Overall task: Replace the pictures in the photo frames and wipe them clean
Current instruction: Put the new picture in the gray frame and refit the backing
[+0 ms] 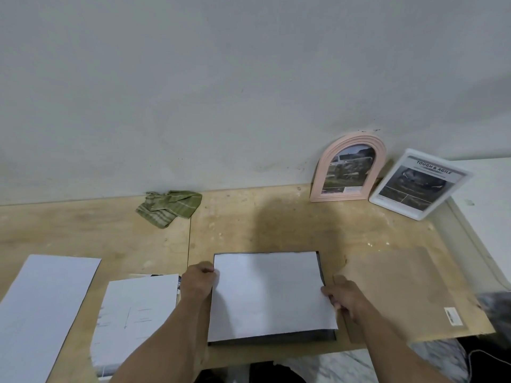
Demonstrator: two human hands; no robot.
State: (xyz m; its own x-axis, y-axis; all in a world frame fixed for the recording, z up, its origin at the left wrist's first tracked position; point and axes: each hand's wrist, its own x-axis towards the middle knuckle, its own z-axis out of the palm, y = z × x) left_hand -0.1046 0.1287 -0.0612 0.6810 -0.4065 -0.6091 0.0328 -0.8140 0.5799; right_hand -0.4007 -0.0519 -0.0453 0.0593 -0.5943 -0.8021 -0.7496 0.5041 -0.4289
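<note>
My left hand (199, 281) and right hand (343, 297) pinch the side edges of a white sheet (269, 294) lying on a dark frame (320, 268). Brown backing board (409, 291) just right of right hand. Green cloth (168, 207), pink arched frame (349, 168), white frame (420, 183) beyond, by the wall.

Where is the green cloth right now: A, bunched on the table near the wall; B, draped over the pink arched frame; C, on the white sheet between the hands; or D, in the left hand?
A: the green cloth lies crumpled on the table by the wall, apart from both hands.
</note>
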